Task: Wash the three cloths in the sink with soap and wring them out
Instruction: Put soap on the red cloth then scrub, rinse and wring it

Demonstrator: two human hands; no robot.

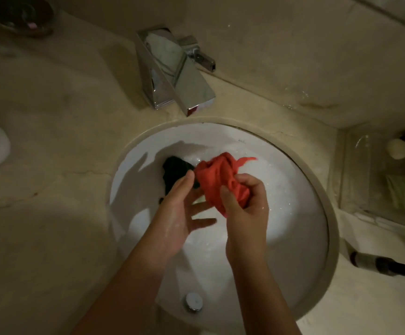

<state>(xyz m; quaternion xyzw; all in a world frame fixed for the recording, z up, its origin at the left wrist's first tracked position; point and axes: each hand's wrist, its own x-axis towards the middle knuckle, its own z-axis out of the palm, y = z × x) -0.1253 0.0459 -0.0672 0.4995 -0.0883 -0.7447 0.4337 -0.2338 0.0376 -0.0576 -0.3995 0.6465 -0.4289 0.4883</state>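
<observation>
red cloth [223, 180] bunched in right hand's [245, 209] grip, tail pointing right; left hand [182, 213] spread open.

Dark bottle [380, 263] lying on counter [51, 117]; chrome faucet [172, 71].

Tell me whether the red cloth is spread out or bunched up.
Bunched up: the red cloth is crumpled, gripped in the right hand above the sink.

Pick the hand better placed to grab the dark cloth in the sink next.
Left. The left hand is open right beside the dark cloth; the right hand grips the red cloth.
</observation>
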